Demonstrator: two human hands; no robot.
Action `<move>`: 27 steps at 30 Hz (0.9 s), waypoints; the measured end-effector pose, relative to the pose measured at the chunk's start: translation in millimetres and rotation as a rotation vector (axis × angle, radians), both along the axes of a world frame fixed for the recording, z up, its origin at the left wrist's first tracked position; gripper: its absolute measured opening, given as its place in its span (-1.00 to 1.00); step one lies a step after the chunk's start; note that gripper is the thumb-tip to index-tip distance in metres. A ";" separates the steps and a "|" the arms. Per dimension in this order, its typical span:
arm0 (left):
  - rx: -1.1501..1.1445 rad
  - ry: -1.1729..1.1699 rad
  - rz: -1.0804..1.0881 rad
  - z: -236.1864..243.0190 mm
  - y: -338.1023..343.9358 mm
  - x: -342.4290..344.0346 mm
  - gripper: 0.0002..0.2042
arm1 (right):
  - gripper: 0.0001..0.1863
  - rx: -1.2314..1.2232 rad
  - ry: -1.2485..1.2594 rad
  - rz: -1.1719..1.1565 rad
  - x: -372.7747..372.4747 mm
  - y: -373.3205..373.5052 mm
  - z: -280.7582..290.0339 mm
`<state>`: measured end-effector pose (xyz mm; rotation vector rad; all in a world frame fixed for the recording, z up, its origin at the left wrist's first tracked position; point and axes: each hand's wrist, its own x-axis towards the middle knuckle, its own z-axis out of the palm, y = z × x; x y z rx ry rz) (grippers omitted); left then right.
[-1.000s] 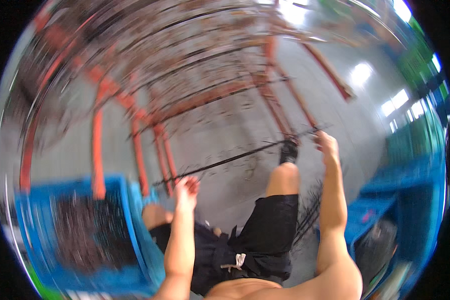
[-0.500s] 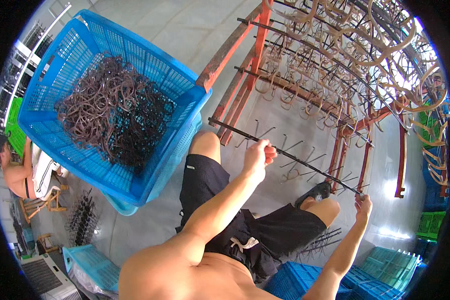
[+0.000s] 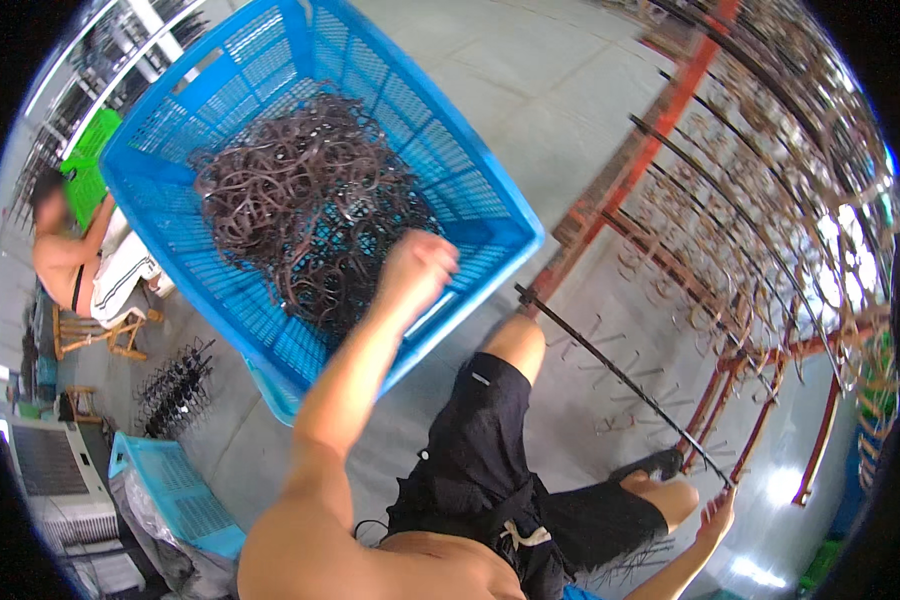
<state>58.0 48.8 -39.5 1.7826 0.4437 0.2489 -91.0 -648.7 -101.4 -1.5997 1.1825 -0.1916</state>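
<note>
My left hand [image 3: 419,266] is over the blue mesh basket [image 3: 506,195], near its tangled grey-brown and black curved pieces [image 3: 290,180]. Its fingers are bent and blurred, so I cannot tell whether they hold anything. Lower right, my right hand [image 3: 718,510] grips the end of a long black rod [image 3: 625,382] with thin hooks along it. The rod lies across the red metal rack [image 3: 618,185] at my legs; many curved tan pieces [image 3: 730,200] hang from the rack's other rods.
At the left a co-worker [image 3: 65,255] sits on a wooden seat by a green crate [image 3: 95,140]. A bundle of hooked rods [image 3: 170,390] is on the floor, near a light blue basket [image 3: 170,485] and a grey appliance [image 3: 55,470].
My left hand has left the black rod and moved up and left over the blue basket. My right hand stays on the rod. The view has turned, so the basket appears further right.
</note>
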 end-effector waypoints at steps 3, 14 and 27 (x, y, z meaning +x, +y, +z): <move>0.695 0.007 0.515 39.6 141.1 19.6 -0.81 | -0.62 -0.993 -0.191 0.237 2.0 74.6 15.8; 0.642 0.659 0.545 108.4 430.9 10.1 -0.14 | -0.58 -0.482 -0.824 1.820 53.6 577.1 28.9; 0.289 0.891 0.088 85.1 438.9 48.8 -0.33 | -0.68 -0.742 -0.678 2.020 40.2 631.8 -8.2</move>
